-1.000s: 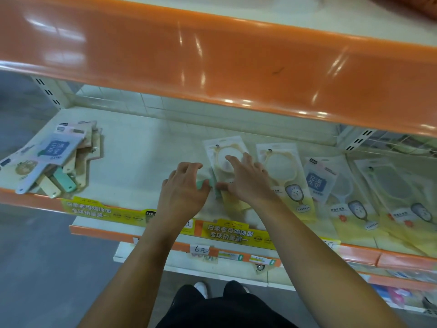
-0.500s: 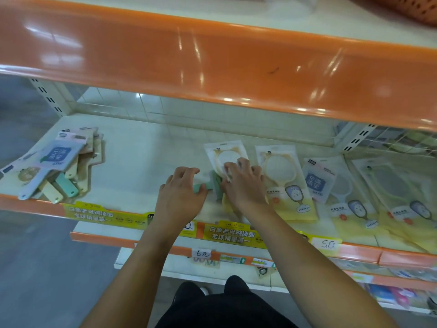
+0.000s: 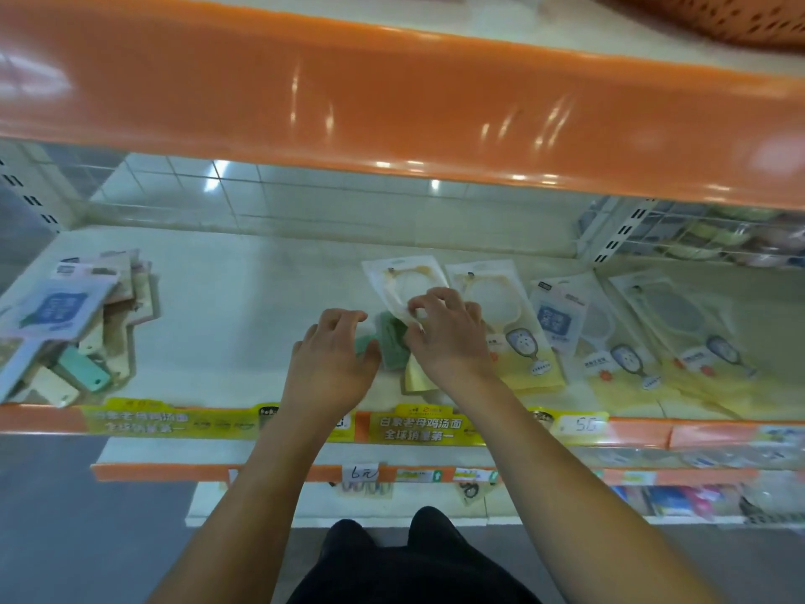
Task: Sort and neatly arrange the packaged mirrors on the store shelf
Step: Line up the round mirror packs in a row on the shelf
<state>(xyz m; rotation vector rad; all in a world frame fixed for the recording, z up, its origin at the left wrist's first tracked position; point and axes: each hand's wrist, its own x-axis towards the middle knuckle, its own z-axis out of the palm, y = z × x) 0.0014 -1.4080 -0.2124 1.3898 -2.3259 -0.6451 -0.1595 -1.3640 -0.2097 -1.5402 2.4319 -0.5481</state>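
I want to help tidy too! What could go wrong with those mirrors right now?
1. The right hand pinches one mirror packet by its edge; the slick plastic might slip from the fingers.
2. The green mirror handles between the hands lie near the shelf's front lip and could get nudged off.
3. The jumbled mirror pile on the left looks loose and might slide.

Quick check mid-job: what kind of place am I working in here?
Almost certainly a retail store aisle: orange-edged shelving, handwritten price tags and yellow promo strips on the shelf lips, and rows of packaged mirrors laid out for sale.
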